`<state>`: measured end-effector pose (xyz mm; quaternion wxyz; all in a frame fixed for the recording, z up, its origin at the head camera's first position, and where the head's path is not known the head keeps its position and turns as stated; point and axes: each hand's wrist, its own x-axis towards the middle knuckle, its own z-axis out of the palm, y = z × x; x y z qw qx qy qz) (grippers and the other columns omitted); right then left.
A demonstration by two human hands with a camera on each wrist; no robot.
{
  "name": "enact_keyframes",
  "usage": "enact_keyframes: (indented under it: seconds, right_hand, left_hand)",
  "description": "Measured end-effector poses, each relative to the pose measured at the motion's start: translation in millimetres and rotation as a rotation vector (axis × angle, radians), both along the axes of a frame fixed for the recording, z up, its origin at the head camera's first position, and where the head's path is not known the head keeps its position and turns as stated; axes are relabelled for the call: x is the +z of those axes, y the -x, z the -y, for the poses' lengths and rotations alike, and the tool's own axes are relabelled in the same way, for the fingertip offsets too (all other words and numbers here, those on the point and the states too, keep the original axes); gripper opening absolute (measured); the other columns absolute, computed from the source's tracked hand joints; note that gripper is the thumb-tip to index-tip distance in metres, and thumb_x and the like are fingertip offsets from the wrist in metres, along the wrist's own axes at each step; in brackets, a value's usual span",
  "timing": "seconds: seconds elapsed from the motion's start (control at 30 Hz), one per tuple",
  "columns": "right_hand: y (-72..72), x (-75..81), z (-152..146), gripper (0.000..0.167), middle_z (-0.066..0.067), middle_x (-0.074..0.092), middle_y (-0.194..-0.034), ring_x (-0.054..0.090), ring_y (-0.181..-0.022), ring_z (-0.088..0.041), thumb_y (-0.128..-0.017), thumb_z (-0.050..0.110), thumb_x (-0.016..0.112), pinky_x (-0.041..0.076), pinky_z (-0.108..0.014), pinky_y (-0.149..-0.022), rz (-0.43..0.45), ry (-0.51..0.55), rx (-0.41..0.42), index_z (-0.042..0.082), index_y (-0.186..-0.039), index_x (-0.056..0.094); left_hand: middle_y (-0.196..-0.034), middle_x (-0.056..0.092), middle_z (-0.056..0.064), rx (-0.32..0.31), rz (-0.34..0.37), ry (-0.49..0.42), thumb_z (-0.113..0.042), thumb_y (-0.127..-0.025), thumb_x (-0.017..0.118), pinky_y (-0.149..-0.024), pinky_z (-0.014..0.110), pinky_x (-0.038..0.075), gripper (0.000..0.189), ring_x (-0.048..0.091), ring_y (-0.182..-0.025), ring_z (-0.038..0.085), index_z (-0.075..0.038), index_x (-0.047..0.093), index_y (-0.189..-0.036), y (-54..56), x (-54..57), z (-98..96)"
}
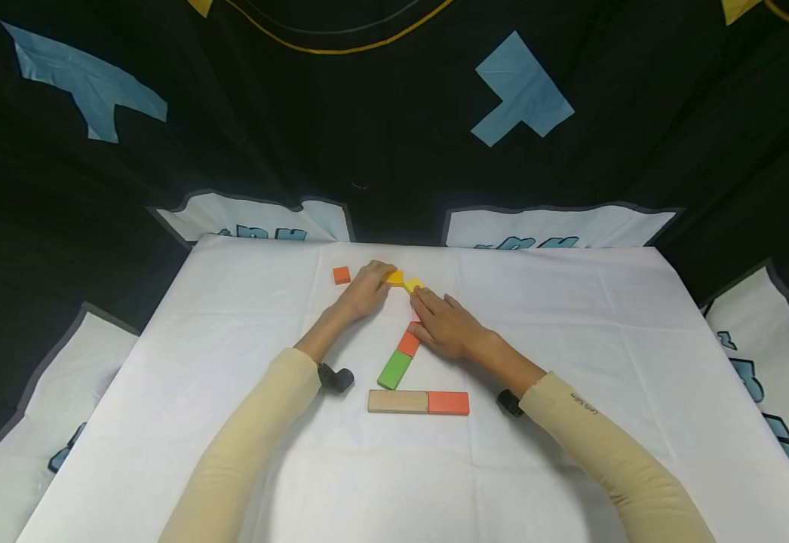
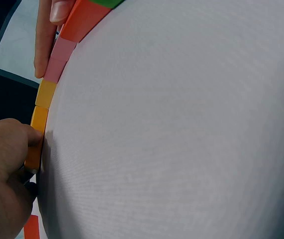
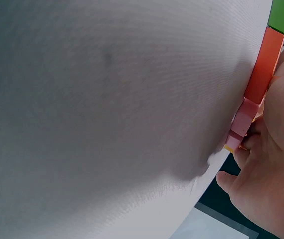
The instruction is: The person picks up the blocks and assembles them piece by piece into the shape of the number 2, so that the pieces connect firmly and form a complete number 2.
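In the head view my left hand (image 1: 366, 290) pinches a yellow-orange block (image 1: 396, 277) at the far end of a curved row of flat blocks. A yellow block (image 1: 412, 285) sits right beside it. My right hand (image 1: 450, 326) lies along the row with its fingers mostly straight. Its fingertips touch around the yellow block and a pink block (image 1: 415, 316), which the hand partly covers. Its thumb is at an orange-red block (image 1: 409, 344), followed by a green block (image 1: 394, 369). The left wrist view shows the pink blocks (image 2: 59, 59) between both hands.
Below the green block, a tan wooden block (image 1: 397, 401) and a red-orange block (image 1: 449, 403) lie end to end. One small orange-red block (image 1: 342, 275) sits apart, left of my left hand. White cloth (image 1: 571, 317) covers the table, with dark curtains (image 1: 394, 136) beyond its far edge.
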<state>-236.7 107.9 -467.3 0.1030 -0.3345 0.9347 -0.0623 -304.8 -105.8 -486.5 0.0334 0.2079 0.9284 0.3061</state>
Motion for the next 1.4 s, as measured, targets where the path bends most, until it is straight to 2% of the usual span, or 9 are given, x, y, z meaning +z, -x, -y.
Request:
enact_keyframes:
  seconds: [0.2, 0.37, 0.57, 0.8, 1.1, 1.4]
  right_hand:
    - [-0.6, -1.1, -0.1, 0.071, -0.015, 0.017, -0.164, 0.016, -0.151, -0.028, -0.107, 0.048, 0.038, 0.017, -0.053, -0.118, -0.001, 0.002, -0.002, 0.001, -0.158, 0.021]
    - [-1.0, -2.3, 0.4, 0.071, -0.015, 0.017, -0.164, 0.015, -0.151, -0.027, -0.107, 0.048, 0.038, 0.017, -0.052, -0.118, 0.001, 0.0, -0.008, 0.001, -0.158, 0.021]
    - [-0.2, -4.3, 1.0, 0.072, -0.014, 0.016, -0.165, 0.014, -0.151, -0.027, -0.106, 0.048, 0.037, 0.017, -0.052, -0.119, 0.002, -0.006, -0.01, 0.002, -0.158, 0.02]
    - [1.0, -4.2, 0.7, 0.072, -0.012, 0.014, -0.165, 0.013, -0.151, -0.025, -0.106, 0.049, 0.036, 0.016, -0.051, -0.119, 0.007, -0.023, -0.017, 0.004, -0.159, 0.018]
    - [0.3, -2.2, 0.7, 0.072, -0.012, 0.014, -0.165, 0.012, -0.151, -0.025, -0.106, 0.049, 0.036, 0.015, -0.05, -0.119, 0.013, -0.016, -0.013, 0.004, -0.159, 0.017]
    - [-0.3, -0.1, 1.1, 0.071, -0.013, 0.015, -0.165, 0.014, -0.151, -0.026, -0.107, 0.048, 0.037, 0.017, -0.05, -0.119, 0.011, -0.015, -0.011, 0.004, -0.159, 0.018]
  left_hand:
    - [-0.14, 0.05, 0.019, 0.005, 0.01, 0.012, -0.004, -0.101, 0.05, -0.113, 0.039, 0.033, 0.038, 0.046, -0.132, 0.031, 0.002, 0.054, -0.139, -1.9, -0.8, 0.1]
    - [-0.143, 0.048, 0.02, 0.004, -0.008, 0.023, -0.004, -0.101, 0.051, -0.114, 0.038, 0.032, 0.041, 0.044, -0.134, 0.031, 0.002, 0.051, -0.142, -3.1, -1.9, -0.3]
    - [-0.152, 0.04, 0.017, 0.036, -0.011, -0.008, -0.008, -0.101, 0.053, -0.116, 0.041, 0.028, 0.05, 0.037, -0.14, 0.03, -0.003, 0.043, -0.149, -8.7, 6.5, 5.2]
    - [-0.153, 0.038, 0.016, 0.104, -0.03, -0.021, -0.01, -0.101, 0.055, -0.117, 0.042, 0.026, 0.051, 0.032, -0.143, 0.03, -0.005, 0.042, -0.149, -9.9, 14.4, 30.4]
    - [-0.15, 0.041, 0.019, 0.173, 0.003, -0.026, -0.008, -0.098, 0.062, -0.114, 0.044, 0.033, 0.054, 0.042, -0.134, 0.032, -0.003, 0.043, -0.148, -6.3, 12.6, 64.0]
    - [-0.151, 0.04, 0.021, 0.209, 0.044, -0.013, -0.009, -0.096, 0.064, -0.115, 0.047, 0.03, 0.057, 0.037, -0.139, 0.035, -0.001, 0.042, -0.148, -7.9, 8.9, 78.0]
